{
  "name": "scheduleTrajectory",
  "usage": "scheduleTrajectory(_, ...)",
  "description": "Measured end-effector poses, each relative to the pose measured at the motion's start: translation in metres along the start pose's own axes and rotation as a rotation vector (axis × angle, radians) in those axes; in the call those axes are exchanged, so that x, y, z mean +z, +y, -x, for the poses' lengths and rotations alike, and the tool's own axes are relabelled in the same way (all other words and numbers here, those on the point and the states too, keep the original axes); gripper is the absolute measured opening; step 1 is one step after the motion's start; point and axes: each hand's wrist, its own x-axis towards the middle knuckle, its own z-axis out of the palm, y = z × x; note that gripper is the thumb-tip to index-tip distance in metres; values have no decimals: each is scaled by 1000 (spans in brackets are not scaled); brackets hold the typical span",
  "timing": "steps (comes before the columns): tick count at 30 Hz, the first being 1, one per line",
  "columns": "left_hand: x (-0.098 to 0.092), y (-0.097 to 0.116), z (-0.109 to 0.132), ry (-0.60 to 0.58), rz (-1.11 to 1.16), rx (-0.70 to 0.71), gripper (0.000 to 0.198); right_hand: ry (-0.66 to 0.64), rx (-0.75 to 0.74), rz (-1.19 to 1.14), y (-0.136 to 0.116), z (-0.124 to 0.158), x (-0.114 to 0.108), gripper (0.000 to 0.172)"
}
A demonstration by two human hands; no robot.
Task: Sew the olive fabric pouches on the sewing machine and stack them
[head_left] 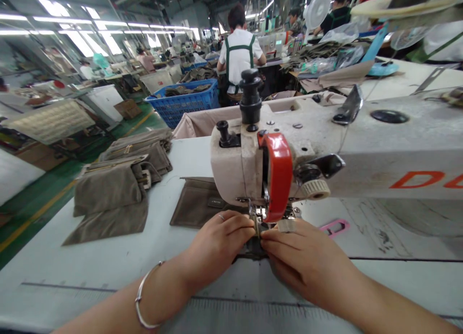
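At the needle area of a white sewing machine, my left hand and my right hand come in from either side. Their fingertips pinch the edge of a narrow olive-brown fabric piece, right by the metal presser foot. Most of that piece is hidden by my fingers. A flat brown fabric panel with a small dark label lies behind my left hand; whether it joins the pinched piece, I cannot tell. An orange-red guard stands just above my right fingers.
Folded brown fabric pieces with zippers lie on the table's left. A pink tool rests right of the needle area. A ruler scale runs along the front. Beyond are a blue crate of fabric and a seated co-worker.
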Motion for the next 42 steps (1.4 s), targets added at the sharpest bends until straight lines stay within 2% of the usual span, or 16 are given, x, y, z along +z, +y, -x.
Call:
scheduleTrajectory(4, 0, 0, 0, -14, 24, -8, 21, 11, 44, 1, 0, 2, -4, 22)
scheduleTrajectory(8, 0, 0, 1, 13, -12, 1, 23, -60, 99, 52, 0, 1, 1, 34)
scheduleTrajectory(11, -2, -3, 0, -1, 7, 10, 21, -81, 132, 33, 1, -1, 5, 37)
scheduleTrajectory(17, -3, -17, -9, -74, 0, 0, 20, -64, 179, 57, 4, -6, 8, 36)
scheduleTrajectory(22, 2, -31, -16, -109, 23, -82, 19, -57, 196, 157, 4, -7, 10, 38)
scheduleTrajectory(29, 12, -44, -16, -89, -24, -127, 20, -75, 206, 175, 4, -7, 10, 37)
scheduleTrajectory(36, 16, -46, -13, -65, -86, -80, 19, -70, 206, 175, 4, -8, 10, 38)
scheduleTrajectory(42, 8, -39, -17, -53, -107, -98, 20, -66, 214, 133, 4, -8, 9, 35)
